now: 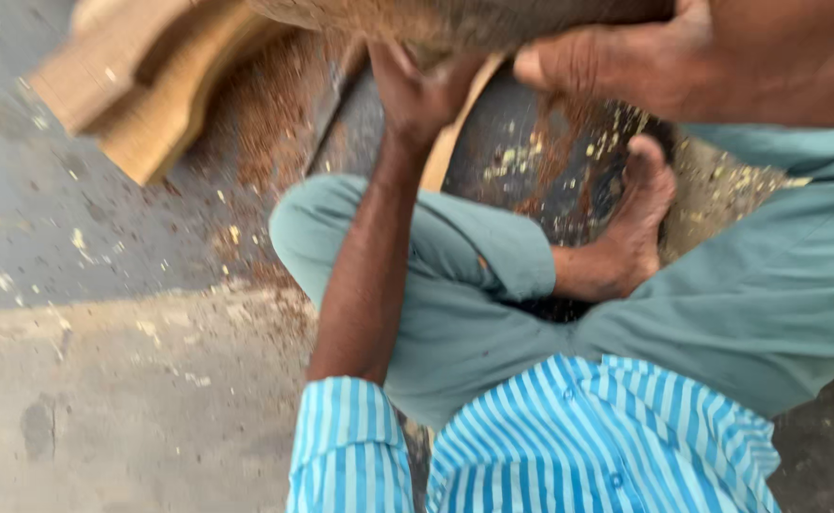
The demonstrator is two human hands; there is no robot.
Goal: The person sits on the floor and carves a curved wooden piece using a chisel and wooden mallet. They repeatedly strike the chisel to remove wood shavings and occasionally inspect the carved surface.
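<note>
Head camera looks down on a person seated cross-legged on a concrete floor point(103, 380), both hands raised to a large brown, rough-surfaced object point(455, 19) that runs along the top edge of the frame and is cut off there; motion blur leaves its exact kind unclear. Left hand point(417, 90) presses up against the object's underside, fingers curled onto its lower edge in a closed hold, the bare forearm rising from a rolled blue-and-white striped sleeve point(350, 446). Right hand point(616, 62) lies against the same object just to the right, thumb pointing left along its lower face and fingers wrapped over it, though how firmly it clasps cannot be told from this angle. The object thus sits above and between the two hands, held clear of the lap. Below, grey-green trousers point(455, 285) cover the folded legs, and a bare foot point(640, 204) rests on a dark surface strewn with reddish-brown dust and pale chips point(531, 157). Pale wooden pieces point(141, 85) lie on the floor at upper left, well apart from the hands, with more reddish dust spread beside them.
</note>
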